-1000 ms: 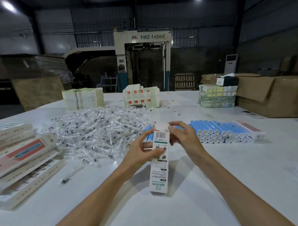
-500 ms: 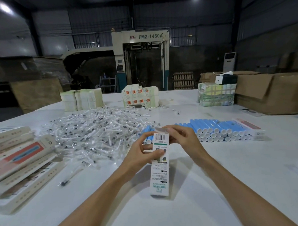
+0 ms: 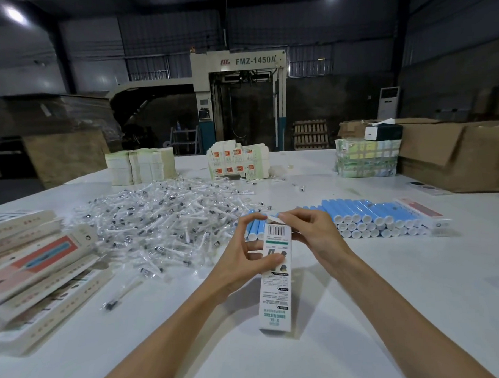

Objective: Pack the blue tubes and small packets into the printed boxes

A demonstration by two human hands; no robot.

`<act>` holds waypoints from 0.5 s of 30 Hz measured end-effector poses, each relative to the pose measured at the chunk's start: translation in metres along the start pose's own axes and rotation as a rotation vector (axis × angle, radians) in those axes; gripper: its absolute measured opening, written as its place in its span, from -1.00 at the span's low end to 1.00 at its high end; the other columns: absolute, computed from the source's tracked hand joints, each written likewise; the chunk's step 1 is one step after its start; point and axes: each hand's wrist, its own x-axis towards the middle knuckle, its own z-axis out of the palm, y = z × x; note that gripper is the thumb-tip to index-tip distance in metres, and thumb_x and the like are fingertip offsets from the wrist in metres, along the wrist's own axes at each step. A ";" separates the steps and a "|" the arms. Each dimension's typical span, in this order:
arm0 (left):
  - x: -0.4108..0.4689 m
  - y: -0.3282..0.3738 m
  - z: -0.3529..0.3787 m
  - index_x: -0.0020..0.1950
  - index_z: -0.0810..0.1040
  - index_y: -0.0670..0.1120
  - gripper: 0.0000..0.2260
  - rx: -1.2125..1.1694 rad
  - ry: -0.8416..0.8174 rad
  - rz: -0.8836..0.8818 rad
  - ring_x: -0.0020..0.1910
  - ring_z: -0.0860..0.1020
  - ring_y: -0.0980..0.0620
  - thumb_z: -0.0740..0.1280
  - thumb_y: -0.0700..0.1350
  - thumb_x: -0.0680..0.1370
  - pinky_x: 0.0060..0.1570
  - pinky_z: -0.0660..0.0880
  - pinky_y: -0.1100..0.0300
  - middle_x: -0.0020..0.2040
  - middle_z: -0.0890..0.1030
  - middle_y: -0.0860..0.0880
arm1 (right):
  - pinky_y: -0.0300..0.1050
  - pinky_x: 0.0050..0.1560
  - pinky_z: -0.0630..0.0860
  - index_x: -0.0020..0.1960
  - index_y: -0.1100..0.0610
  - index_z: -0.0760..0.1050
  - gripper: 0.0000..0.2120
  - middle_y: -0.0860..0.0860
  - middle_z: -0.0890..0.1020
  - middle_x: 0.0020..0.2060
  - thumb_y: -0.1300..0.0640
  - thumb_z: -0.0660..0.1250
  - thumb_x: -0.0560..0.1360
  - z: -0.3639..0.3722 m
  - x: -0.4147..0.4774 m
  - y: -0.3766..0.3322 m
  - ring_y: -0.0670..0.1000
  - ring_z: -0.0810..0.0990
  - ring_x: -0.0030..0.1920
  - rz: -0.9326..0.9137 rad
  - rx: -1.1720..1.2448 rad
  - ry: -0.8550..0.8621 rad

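A tall white printed box [image 3: 275, 290] with a barcode stands upright on the white table [image 3: 391, 311] in front of me. My left hand [image 3: 242, 257] grips its upper part, thumb across the front. My right hand [image 3: 310, 232] pinches the small top flap at the box's upper end. Behind my hands lies a stacked row of blue tubes [image 3: 369, 218] with white caps, a few more showing by my left hand. A big heap of small clear packets [image 3: 158, 218] spreads to the left.
Finished printed boxes [image 3: 37, 269] pile up at the left edge. One loose packet [image 3: 118, 294] lies near them. Stacks of flat cartons [image 3: 140, 165], [image 3: 238, 160] and a wrapped bundle [image 3: 367, 158] stand at the back; cardboard boxes [image 3: 455, 151] at right.
The box's top flap has been folded down toward shut under my right fingers. Both hands and the box stayed almost in place.
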 end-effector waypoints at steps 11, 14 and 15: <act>0.002 -0.002 0.000 0.55 0.31 0.28 -0.23 0.016 -0.010 -0.001 0.10 0.76 -0.20 0.66 -0.03 0.48 0.03 0.73 -0.18 0.14 0.77 -0.16 | -0.09 0.06 0.66 0.06 0.15 0.76 -0.88 0.14 0.77 -0.03 0.16 0.48 0.58 -0.016 0.008 -0.009 0.08 0.75 0.01 0.021 -0.119 -0.147; 0.001 0.000 0.001 0.55 0.35 0.25 -0.27 0.018 -0.010 0.014 0.10 0.76 -0.19 0.64 0.00 0.50 -0.01 0.73 -0.10 0.14 0.77 -0.14 | -0.11 0.09 0.65 0.07 0.13 0.77 -0.88 0.16 0.77 0.00 0.18 0.45 0.59 -0.019 0.007 -0.008 0.11 0.76 0.03 0.032 -0.099 -0.181; 0.001 0.000 0.001 0.56 0.35 0.24 -0.29 0.018 -0.010 0.018 0.10 0.76 -0.19 0.64 -0.01 0.51 0.00 0.73 -0.10 0.14 0.77 -0.15 | -0.11 0.10 0.64 0.07 0.12 0.77 -0.87 0.16 0.77 0.01 0.18 0.45 0.60 -0.020 0.006 -0.008 0.12 0.76 0.04 0.031 -0.098 -0.189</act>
